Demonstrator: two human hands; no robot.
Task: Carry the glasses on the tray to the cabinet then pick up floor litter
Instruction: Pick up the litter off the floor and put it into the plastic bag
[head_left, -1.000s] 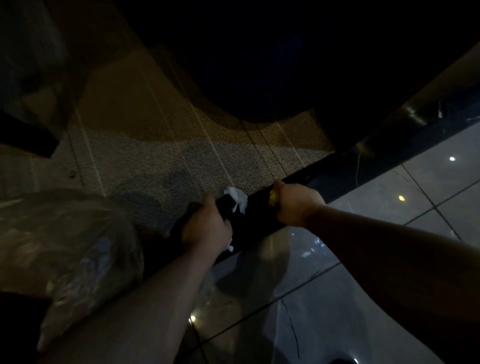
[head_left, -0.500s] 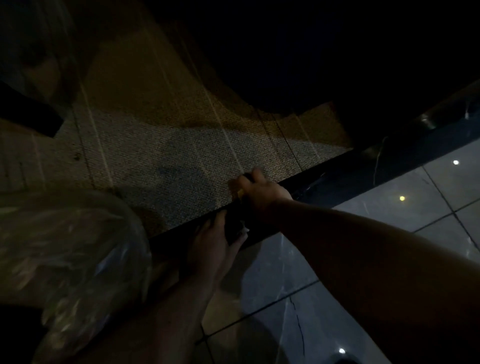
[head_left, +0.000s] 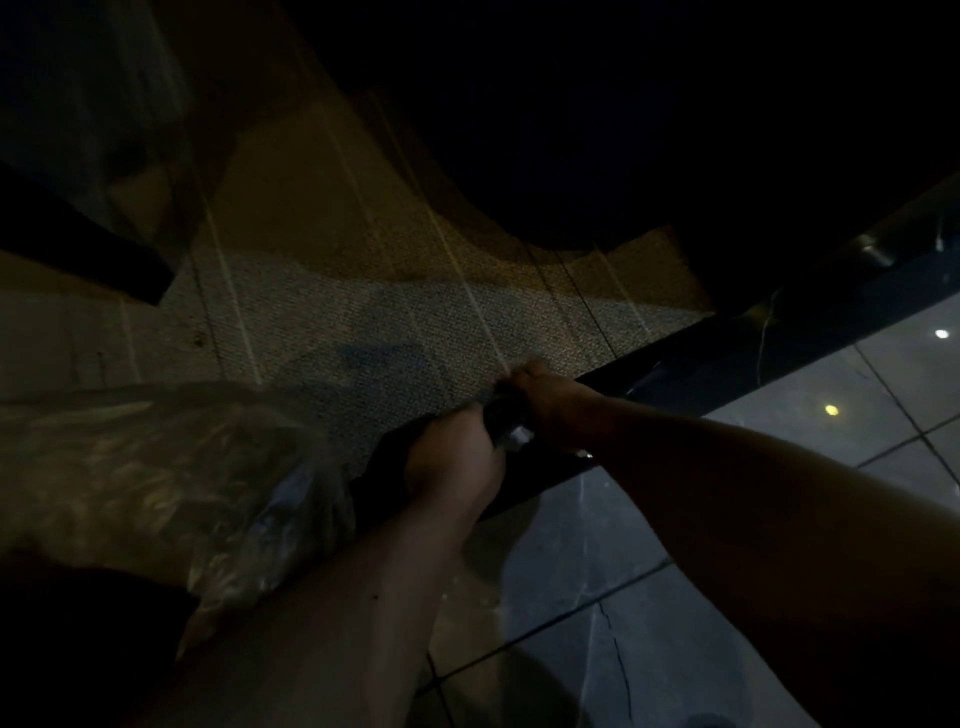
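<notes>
A dim room, its floor split between grey-brown woven carpet with pale stripes (head_left: 363, 322) on the far left and glossy grey stone tiles (head_left: 649, 597) on the near right, with a dark shiny threshold strip (head_left: 727, 353) running between them. Both hands meet over that strip. The left hand (head_left: 452, 457) is curled closed around something dark, with a small scrap of white litter (head_left: 517, 434) just showing between the two hands; what else it holds is too dark to tell. The right hand (head_left: 540, 400) touches the same spot with fingers bunched, but whether it grips anything cannot be told. A crumpled clear plastic bag (head_left: 156, 483) sits near left, beside the left forearm. No glasses, tray or cabinet are in view, so this looks like the litter stage. The risk, as I judge it, is the scrap slipping loose during the hand-to-hand pass and vanishing against the dark strip in this poor light.
</notes>
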